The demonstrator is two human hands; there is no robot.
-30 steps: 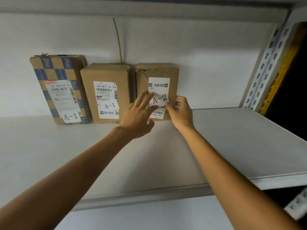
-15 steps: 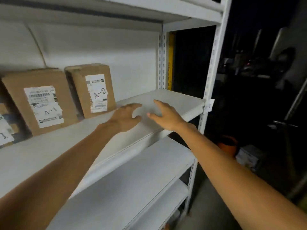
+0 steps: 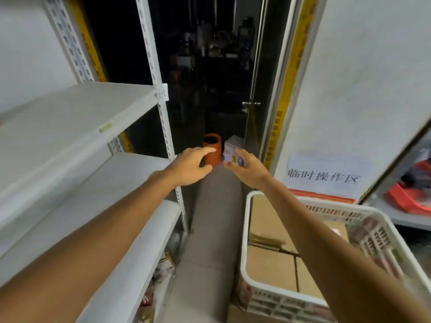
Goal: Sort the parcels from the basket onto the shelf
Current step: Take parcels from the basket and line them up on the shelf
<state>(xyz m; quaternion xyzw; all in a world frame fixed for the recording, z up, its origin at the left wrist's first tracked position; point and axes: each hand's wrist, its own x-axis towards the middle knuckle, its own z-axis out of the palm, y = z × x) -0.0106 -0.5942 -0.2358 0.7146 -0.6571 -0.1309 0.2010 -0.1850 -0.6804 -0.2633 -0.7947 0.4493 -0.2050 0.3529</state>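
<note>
A white plastic basket (image 3: 247, 231) stands at the lower right with several brown cardboard parcels (image 3: 270, 266) inside. The white metal shelf (image 3: 77, 113) fills the left side; the boards in view are bare. My left hand (image 3: 189, 166) hangs in the air over the aisle, fingers relaxed and empty. My right hand (image 3: 247, 169) is stretched out beside it, fingers loosely spread, holding nothing. My right forearm crosses above the basket. The parcels on the shelf are out of view.
An orange cylinder (image 3: 212, 148) and a small printed box (image 3: 233, 150) sit on the floor beyond my hands. A white panel with a paper sign (image 3: 326, 176) stands at the right. Bags lie under the lowest shelf board (image 3: 163, 271). The grey floor aisle (image 3: 210, 252) runs between shelf and basket.
My view has swung right and down from the shelf parcels to the aisle and basket. Both hands left the A-2 parcel and the shelf board and now float empty.
</note>
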